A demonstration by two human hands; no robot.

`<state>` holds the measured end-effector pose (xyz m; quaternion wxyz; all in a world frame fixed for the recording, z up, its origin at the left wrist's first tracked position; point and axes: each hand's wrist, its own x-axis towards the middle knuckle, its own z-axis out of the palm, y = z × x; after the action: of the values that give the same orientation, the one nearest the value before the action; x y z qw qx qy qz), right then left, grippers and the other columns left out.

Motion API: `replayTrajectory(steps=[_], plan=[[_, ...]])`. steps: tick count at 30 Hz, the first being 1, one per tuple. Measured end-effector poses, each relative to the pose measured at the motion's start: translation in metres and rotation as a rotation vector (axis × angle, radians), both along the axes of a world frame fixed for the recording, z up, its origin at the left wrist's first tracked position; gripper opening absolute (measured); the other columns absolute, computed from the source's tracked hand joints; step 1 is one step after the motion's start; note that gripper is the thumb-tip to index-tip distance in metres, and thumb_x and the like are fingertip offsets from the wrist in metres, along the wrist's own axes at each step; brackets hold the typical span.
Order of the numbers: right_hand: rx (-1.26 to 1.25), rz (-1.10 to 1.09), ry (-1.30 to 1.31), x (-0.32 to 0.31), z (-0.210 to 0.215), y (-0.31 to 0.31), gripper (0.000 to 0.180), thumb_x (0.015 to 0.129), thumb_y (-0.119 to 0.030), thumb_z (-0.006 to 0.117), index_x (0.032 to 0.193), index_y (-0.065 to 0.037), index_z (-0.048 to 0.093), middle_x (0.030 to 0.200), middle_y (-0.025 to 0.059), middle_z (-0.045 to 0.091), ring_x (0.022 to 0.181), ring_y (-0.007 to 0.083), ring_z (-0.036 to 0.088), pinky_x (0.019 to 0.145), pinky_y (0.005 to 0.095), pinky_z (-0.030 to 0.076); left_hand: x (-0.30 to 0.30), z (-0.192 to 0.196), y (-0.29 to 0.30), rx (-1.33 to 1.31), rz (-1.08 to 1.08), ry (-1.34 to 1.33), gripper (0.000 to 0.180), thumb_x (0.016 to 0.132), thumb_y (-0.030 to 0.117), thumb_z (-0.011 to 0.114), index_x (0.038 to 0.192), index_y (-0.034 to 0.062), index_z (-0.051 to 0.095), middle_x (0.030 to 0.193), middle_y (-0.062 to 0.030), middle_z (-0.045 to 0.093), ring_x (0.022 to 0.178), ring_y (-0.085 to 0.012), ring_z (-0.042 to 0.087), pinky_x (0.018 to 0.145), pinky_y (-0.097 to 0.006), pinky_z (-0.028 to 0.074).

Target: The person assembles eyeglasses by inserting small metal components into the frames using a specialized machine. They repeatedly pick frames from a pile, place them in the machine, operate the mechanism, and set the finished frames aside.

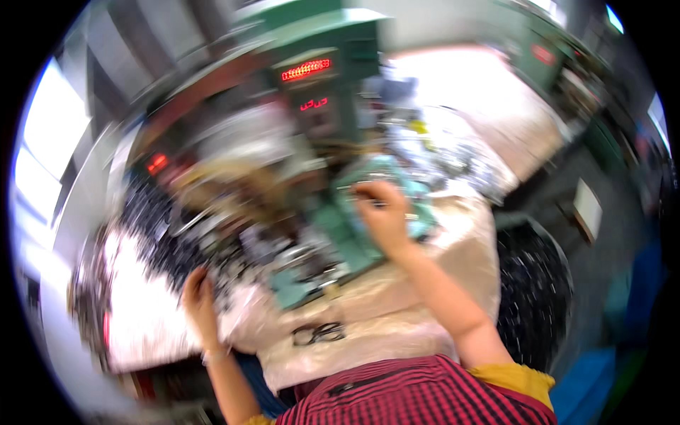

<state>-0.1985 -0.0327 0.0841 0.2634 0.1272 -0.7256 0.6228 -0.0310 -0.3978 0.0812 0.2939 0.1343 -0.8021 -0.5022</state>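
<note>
My left hand point(200, 301) is near the dark pieces point(150, 230), my right hand point(384, 218) at the green base point(346, 239); whether they grip something, I cannot tell.

Shiny black pieces point(152, 230); crinkled plastic-looking sheet point(404, 329); cloth apron point(418, 397); painted-metal machine point(347, 92).

- We count two bare hands: one left hand point(199, 294), one right hand point(384, 216).
- We see one heap of small dark pieces point(150, 227), its pieces too blurred to tally.
- We find one heap of silvery pieces point(453, 152), likewise too blurred.
- We make out two red readouts point(306, 69) on one green machine point(347, 99).
- We spot one black looped item point(319, 331).
- We note one striped garment point(425, 393).
</note>
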Motion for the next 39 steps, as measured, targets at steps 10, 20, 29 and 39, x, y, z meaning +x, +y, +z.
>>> replayTrajectory(steps=[10, 20, 29, 39], plan=[[0.393, -0.085, -0.068, 0.06, -0.009, 0.081, 0.015, 0.079, 0.004, 0.068, 0.093, -0.002, 0.072, 0.09, 0.0089, 0.069, 0.088, 0.0189, 0.064, 0.082, 0.0313, 0.049, -0.001, -0.022, 0.063, -0.664, 0.13, -0.036, 0.02, 0.084, -0.006, 0.059, 0.1, 0.0025, 0.066, 0.091, -0.0126, 0.065, 0.084, -0.0295, 0.062, 0.074, -0.037, 0.05], [-0.035, 0.4, -0.154, 0.049, 0.067, -0.039, 0.035, 0.078, -0.001, 0.07, 0.112, 0.002, 0.06, 0.091, 0.0081, 0.067, 0.09, 0.0161, 0.064, 0.082, 0.0283, 0.048, -0.014, -0.049, 0.046, -0.031, 0.178, -0.212, 0.019, 0.08, 0.016, 0.077, 0.083, 0.0002, 0.068, 0.074, -0.0048, 0.059, 0.065, -0.0181, 0.057, 0.06, -0.029, 0.045], [-0.459, 0.631, -0.394, 0.057, 0.061, -0.048, 0.051, 0.081, -0.002, 0.071, 0.127, 0.002, 0.049, 0.092, 0.004, 0.067, 0.095, 0.009, 0.059, 0.09, 0.0251, 0.044, -0.002, 0.125, 0.14, 0.179, -0.319, 0.705, 0.011, 0.101, 0.009, 0.046, 0.11, 0.0032, 0.049, 0.098, -0.0105, 0.058, 0.08, -0.014, 0.057, 0.063, -0.027, 0.053], [0.297, 0.399, -0.024, 0.046, 0.058, 0.004, 0.031, 0.079, -0.009, 0.072, 0.109, -0.005, 0.067, 0.121, 0.0171, 0.062, 0.117, 0.0305, 0.058, 0.1, 0.0384, 0.044, -0.018, 0.099, 0.149, -0.533, -0.504, 0.569, 0.006, 0.08, 0.006, 0.071, 0.085, 0.0053, 0.069, 0.092, -0.0091, 0.072, 0.082, -0.02, 0.062, 0.081, -0.04, 0.051]])
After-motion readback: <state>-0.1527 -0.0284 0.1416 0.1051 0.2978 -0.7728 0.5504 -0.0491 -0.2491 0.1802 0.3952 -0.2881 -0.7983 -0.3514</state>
